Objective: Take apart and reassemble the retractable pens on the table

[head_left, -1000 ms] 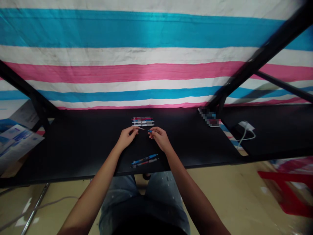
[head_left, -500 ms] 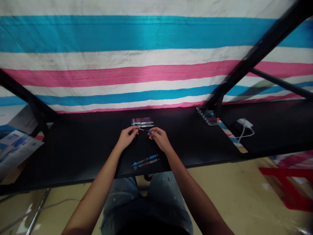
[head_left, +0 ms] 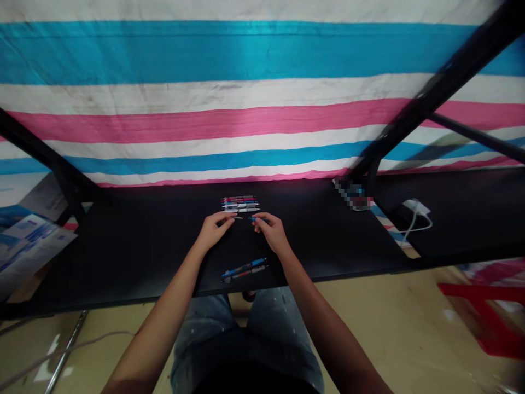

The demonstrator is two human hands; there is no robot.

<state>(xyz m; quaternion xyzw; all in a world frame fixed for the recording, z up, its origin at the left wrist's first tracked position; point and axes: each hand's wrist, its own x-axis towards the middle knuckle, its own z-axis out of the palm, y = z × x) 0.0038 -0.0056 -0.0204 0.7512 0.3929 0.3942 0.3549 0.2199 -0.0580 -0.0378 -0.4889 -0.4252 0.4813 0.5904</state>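
Note:
My left hand (head_left: 216, 225) is closed in a pinch on a thin, pale pen piece (head_left: 238, 218) whose end sticks out to the right. Facing it, my right hand (head_left: 270, 229) pinches a small blue pen piece (head_left: 251, 219). A narrow gap separates the two pieces; most of each is hidden by fingers. Just beyond my hands lies a row of several pens (head_left: 240, 203), side by side, in dark, red, blue and white. Closer to me, a blue pen (head_left: 245, 267) and a grey pen (head_left: 248, 273) rest slantwise near the table's front edge.
The black table (head_left: 143, 241) has dark metal supports (head_left: 394, 131) at both sides. A pixelated packet (head_left: 355, 196) lies at the back right. A white plug with a cable (head_left: 416, 208) sits on the neighbouring table. Papers (head_left: 33, 241) stand at left, a red stool (head_left: 488, 317) at lower right.
The two pen pieces, joined by a thin length between my hands before, are now apart. My right hand has shifted slightly right; my left hand stays nearly in place.

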